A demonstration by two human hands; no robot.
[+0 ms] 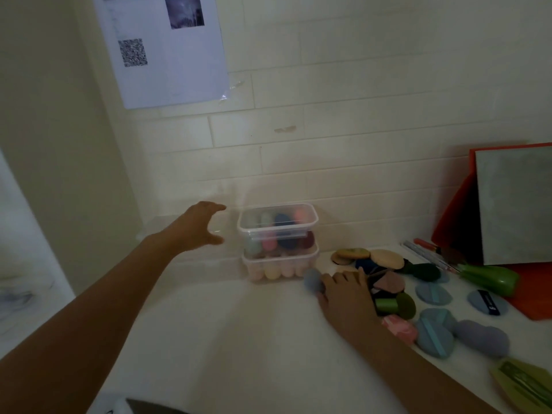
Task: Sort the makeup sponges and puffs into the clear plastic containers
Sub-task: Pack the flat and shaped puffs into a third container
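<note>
The left grip [200, 227] was held spread wide and empty just beside two stacked containers [279, 232], both holding sponges. The right grip [346, 291] was laid on the desk [239, 324] at the edge of the loose pile, fingertips against a blue sponge [312, 280]; whether it was pinched could not be told. The sponge was judged light, soft and springy, best taken gently round its middle; the flat puffs [433, 292] by an edge.
</note>
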